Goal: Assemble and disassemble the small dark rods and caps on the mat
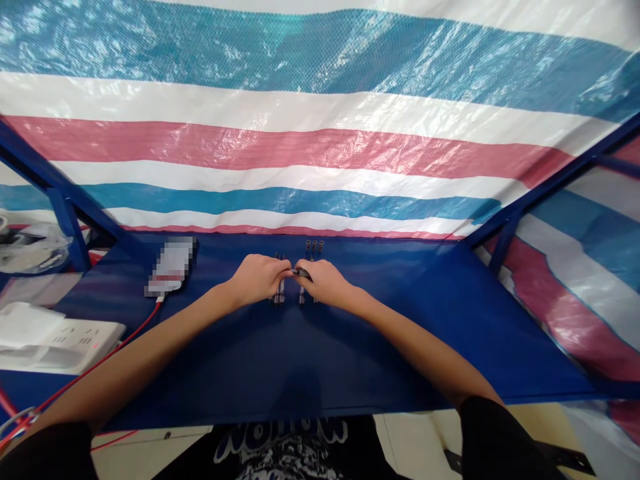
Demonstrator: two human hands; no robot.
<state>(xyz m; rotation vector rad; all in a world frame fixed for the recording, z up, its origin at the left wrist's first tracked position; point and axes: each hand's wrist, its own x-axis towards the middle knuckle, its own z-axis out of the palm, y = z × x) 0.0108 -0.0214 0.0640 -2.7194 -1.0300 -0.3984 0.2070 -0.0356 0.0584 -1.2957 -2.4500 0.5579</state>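
Note:
My left hand and my right hand meet over the blue table, fingertips nearly touching. Between them lies a slim dark pen-like piece, its left end pinched by my left fingers and its thicker black part held in my right. Beneath my left hand are several thin rods with shiny, partly clear bodies, lying side by side. More such rods lie under my right hand, partly hidden by it. Just beyond the hands, three small dark hollow cylinders stand in a row.
A blurred-out phone-like device with a red cable lies left on the blue table. A white power strip sits at the left edge. Striped sheeting hangs behind, between blue frame bars.

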